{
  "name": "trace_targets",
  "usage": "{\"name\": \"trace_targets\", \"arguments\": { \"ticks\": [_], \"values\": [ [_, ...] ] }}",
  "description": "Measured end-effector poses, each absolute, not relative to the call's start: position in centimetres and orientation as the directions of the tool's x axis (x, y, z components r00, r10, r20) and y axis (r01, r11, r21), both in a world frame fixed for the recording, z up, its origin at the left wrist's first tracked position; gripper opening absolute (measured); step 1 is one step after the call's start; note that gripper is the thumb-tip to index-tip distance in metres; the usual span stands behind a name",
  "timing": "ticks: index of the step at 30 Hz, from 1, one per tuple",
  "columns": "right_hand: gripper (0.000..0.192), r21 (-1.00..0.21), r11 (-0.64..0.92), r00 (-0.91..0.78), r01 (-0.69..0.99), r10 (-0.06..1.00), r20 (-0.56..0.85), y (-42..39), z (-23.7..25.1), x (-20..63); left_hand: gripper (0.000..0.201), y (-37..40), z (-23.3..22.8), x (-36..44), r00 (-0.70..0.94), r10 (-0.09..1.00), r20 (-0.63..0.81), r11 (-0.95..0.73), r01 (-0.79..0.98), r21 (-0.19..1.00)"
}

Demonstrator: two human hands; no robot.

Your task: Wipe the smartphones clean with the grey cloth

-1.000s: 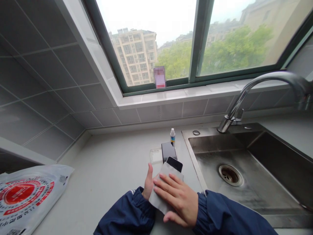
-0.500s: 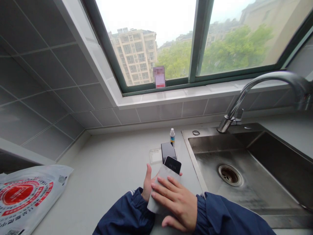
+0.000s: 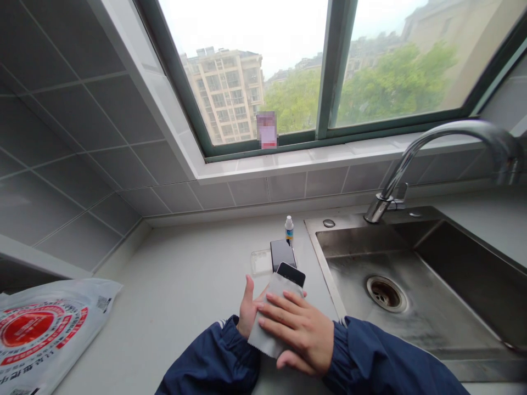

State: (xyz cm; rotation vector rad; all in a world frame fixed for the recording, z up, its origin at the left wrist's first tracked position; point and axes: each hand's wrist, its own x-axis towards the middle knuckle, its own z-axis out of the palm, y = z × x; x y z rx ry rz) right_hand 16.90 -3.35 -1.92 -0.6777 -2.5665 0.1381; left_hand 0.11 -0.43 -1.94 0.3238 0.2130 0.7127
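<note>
**Wiping a glossy phone by the sink**

We cradle the flat black phone (image 3: 291,274) in our left hand (image 3: 248,304), fingers wrapped under it. Our right hand (image 3: 300,334) presses a soft grey cloth (image 3: 269,318) on it, fingers spread, near the countertop (image 3: 185,285) edge beside the steel sink (image 3: 411,296).

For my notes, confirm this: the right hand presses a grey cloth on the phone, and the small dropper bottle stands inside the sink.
Not quite. The head view shows the bottle on the counter, left of the sink. The right hand does press the cloth on the phone.
</note>
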Motion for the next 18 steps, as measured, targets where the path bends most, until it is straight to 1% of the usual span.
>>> {"name": "trace_targets", "arguments": {
  "ticks": [5, 6, 8, 11, 14, 18],
  "values": [
    [0.066, -0.164, 0.854, -0.758, 0.494, 0.516, 0.400, -1.7, -1.6, 18.2, 0.090, -0.6, -2.6, 0.3, 0.715, 0.699, -0.007, 0.674, -0.655, 0.340],
    [0.066, -0.157, 0.849, -0.752, 0.505, 0.521, 0.403, -1.3, -1.6, 18.5, 0.090, -0.6, -2.6, 0.3, 0.727, 0.686, 0.012, 0.679, -0.647, 0.346],
    [0.066, -0.148, 0.839, -0.737, 0.523, 0.533, 0.416, -0.8, -1.5, 19.0, 0.090, -0.5, -2.6, 0.1, 0.779, 0.626, 0.029, 0.719, -0.592, 0.365],
    [0.065, -0.142, 0.821, -0.713, 0.553, 0.554, 0.430, -0.1, -1.6, 19.6, 0.092, -0.4, -2.5, -0.3, 0.850, 0.526, 0.012, 0.776, -0.486, 0.403],
    [0.065, -0.157, 0.787, -0.674, 0.596, 0.597, 0.434, 0.0, -1.6, 19.7, 0.092, -0.4, -2.6, -0.5, 0.858, 0.513, 0.017, 0.768, -0.467, 0.438],
    [0.069, -0.159, 0.752, -0.641, 0.639, 0.636, 0.430, -0.5, -1.7, 19.2, 0.087, -0.3, -2.9, -0.7, 0.856, 0.515, 0.047, 0.760, -0.481, 0.438]
  ]
}}
